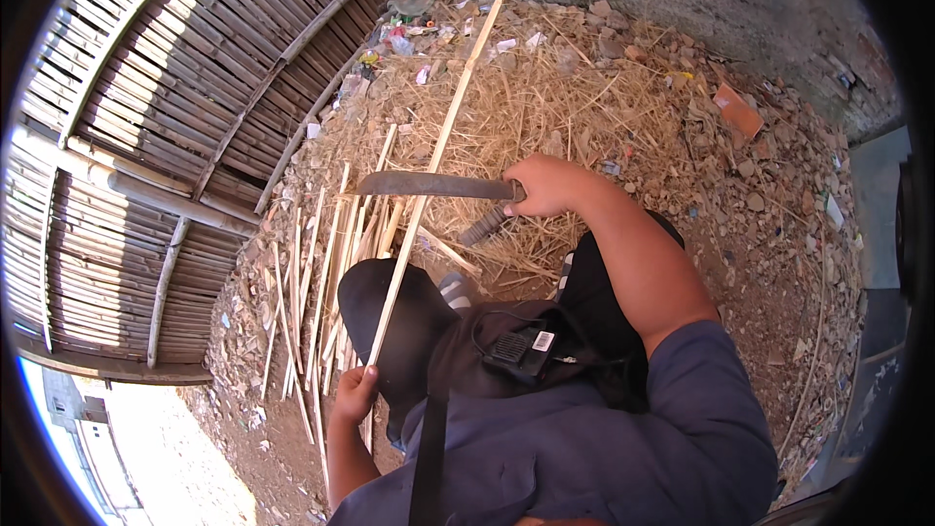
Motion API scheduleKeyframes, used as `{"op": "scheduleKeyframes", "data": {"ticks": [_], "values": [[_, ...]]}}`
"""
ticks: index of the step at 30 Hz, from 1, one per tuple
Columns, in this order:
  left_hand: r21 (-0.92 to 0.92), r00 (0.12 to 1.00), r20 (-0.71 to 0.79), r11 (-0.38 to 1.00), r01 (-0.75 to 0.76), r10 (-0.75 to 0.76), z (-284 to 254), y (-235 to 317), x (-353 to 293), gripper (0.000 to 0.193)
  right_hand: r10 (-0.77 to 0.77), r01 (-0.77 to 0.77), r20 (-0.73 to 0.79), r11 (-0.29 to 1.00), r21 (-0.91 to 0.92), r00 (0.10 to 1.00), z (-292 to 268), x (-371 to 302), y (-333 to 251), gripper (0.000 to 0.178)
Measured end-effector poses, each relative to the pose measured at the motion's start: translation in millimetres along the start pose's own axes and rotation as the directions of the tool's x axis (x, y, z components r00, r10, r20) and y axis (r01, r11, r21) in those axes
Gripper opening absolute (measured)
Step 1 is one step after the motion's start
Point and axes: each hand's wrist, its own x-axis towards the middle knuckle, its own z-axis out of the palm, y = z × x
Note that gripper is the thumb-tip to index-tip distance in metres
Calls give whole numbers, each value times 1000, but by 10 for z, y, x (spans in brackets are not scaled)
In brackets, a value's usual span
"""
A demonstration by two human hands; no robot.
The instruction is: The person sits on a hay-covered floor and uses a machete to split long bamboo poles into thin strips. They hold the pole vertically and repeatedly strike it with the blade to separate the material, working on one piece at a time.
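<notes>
A long, pale wooden strip (451,119) slants from low on the left, past the person's left knee (382,294), up over the straw-like shavings (555,97) on the ground. The left hand (356,392) pinches it near its lower end, thumb laid along it. The right hand (547,185) is closed around the handle of a broad, dark knife (443,185), whose blade lies crosswise over the strip — whether the edge actually touches the wood, I cannot tell. More strips (331,258) lie in a loose bundle beside the left knee.

The strip looks light and fairly stiff, but so long and thin that its far end would likely whip or sag when held from one end only. Its sides may be sharp and splintery, so a firm pinch on the flat faces seems better than sliding fingers along it. Well below the blade, where the left hand has it, is a sensible place to hold. The knife looks the heavier piece, probably weighted toward its wide blade — best taken by the handle alone, with a full grip.
</notes>
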Motion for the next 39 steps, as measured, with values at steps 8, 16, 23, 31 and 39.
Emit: {"op": "scheduleKeyframes", "data": {"ticks": [8,16,23,31,39], "values": [[-4,1000,-13,1000,-23,23,54,63,-8,45,130,-106,-208,987,123,970,-186,-5,383,40],[-31,1000,17,999,-18,19,-26,-70,42,47,-6,6,-63,1000,1,998,25,30,95,35],[-4,999,0,999,-39,39,-9,-42,18,48,4,-3,-92,1000,6,996,-54,-12,102,36],[11,999,7,999,-39,39,12,-5,30,50,136,-109,-197,984,143,971,-174,-28,357,45],[-17,1000,-1,1000,-18,18,-12,-37,24,51,-27,28,-20,999,18,999,16,22,51,34]]}}
